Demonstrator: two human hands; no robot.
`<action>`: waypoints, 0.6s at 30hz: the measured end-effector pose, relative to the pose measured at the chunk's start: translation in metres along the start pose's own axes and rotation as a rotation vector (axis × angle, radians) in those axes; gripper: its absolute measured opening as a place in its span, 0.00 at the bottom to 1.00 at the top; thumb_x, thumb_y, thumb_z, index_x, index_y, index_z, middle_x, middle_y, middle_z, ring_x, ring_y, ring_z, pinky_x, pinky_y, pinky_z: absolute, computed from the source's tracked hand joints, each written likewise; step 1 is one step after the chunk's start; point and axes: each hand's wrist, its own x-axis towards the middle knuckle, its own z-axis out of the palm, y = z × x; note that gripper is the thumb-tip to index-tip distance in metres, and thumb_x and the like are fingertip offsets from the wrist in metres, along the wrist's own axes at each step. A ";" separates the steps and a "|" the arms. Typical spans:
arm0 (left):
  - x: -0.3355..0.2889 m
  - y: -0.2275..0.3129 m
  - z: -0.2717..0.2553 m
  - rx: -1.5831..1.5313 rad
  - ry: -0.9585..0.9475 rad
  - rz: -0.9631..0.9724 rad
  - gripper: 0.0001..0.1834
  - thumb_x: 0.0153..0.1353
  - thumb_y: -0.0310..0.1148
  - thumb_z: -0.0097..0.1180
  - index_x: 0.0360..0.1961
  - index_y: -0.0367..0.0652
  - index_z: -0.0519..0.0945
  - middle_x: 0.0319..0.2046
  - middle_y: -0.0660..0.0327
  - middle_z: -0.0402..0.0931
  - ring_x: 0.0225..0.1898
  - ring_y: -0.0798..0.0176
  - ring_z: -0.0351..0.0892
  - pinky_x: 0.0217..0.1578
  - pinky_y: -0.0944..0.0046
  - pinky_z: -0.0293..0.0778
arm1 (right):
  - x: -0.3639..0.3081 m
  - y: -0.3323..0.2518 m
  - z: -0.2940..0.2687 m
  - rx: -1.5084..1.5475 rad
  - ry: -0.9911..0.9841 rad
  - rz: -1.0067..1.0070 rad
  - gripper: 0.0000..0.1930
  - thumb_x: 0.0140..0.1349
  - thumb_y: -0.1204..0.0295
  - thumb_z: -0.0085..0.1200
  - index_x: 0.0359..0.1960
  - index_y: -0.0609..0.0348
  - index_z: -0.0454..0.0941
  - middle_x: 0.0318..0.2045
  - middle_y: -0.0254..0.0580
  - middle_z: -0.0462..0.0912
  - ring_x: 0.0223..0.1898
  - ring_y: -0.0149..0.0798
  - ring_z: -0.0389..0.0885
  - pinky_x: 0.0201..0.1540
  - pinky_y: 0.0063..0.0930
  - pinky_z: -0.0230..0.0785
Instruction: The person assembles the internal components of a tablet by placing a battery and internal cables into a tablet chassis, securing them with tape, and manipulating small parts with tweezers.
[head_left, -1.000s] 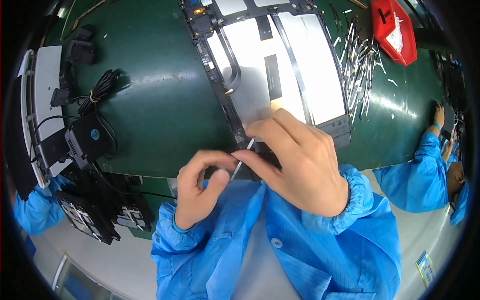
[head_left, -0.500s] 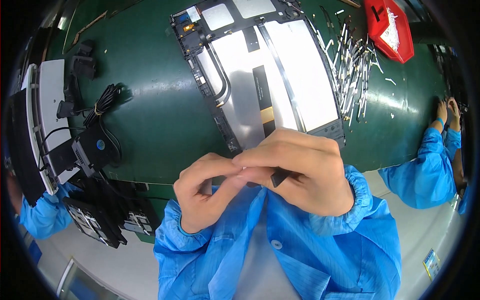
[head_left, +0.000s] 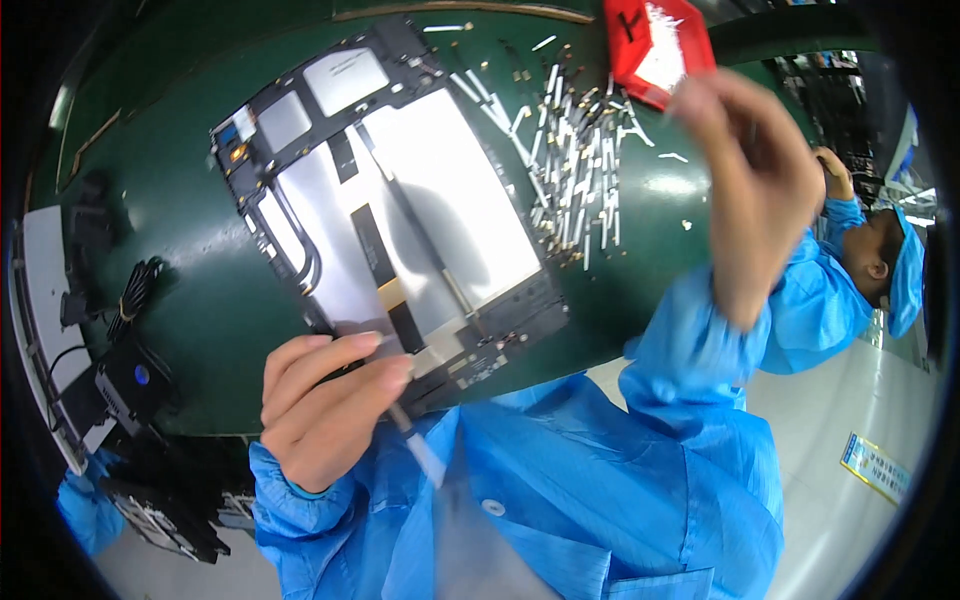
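Observation:
My left hand (head_left: 330, 400) is closed at the near left corner of an opened tablet (head_left: 455, 200). Thumb and forefinger pinch a thin flat ribbon cable (head_left: 424, 455), whose pale end hangs below them in front of my jacket. The tablet lies tilted on the green table, showing silver battery faces, black frame parts and a dark strip down its middle. Raised at the right, my right hand (head_left: 750, 185) is blurred, its thumb and forefinger tips together in front of the edge of a red bin (head_left: 625, 60). Whatever those fingertips hold cannot be made out.
Many loose black and white strips (head_left: 580, 160) are heaped right of the tablet. White bits fill the red bin. Black devices and a coiled cable (head_left: 135, 290) lie at the left on the green table (head_left: 180, 215). Another person (head_left: 840, 270) sits at the right.
My hands have parted: the right has swung up and right to the red bin, while the left has moved down-left with the strip. The whole view has shifted, showing the tablet further left.

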 end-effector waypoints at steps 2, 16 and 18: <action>-0.008 -0.005 0.002 -0.074 0.067 -0.050 0.10 0.48 0.25 0.61 0.34 0.42 0.80 0.30 0.61 0.82 0.39 0.56 0.80 0.45 0.57 0.69 | 0.035 0.063 -0.025 -0.334 0.037 0.053 0.10 0.57 0.70 0.58 0.38 0.64 0.81 0.29 0.38 0.82 0.28 0.25 0.75 0.32 0.17 0.67; 0.003 -0.037 -0.005 -0.145 0.155 -0.149 0.10 0.44 0.27 0.67 0.29 0.42 0.79 0.39 0.53 0.80 0.48 0.48 0.76 0.52 0.50 0.65 | -0.047 -0.037 0.040 0.117 -0.682 -0.152 0.16 0.45 0.86 0.55 0.39 0.65 0.80 0.31 0.48 0.75 0.32 0.41 0.76 0.34 0.28 0.71; 0.011 -0.047 -0.001 -0.142 0.149 -0.136 0.10 0.43 0.26 0.67 0.28 0.42 0.79 0.38 0.55 0.81 0.47 0.50 0.77 0.51 0.52 0.66 | -0.070 -0.052 0.054 0.269 -0.756 -0.105 0.17 0.40 0.84 0.59 0.37 0.70 0.80 0.28 0.46 0.77 0.27 0.39 0.77 0.30 0.29 0.72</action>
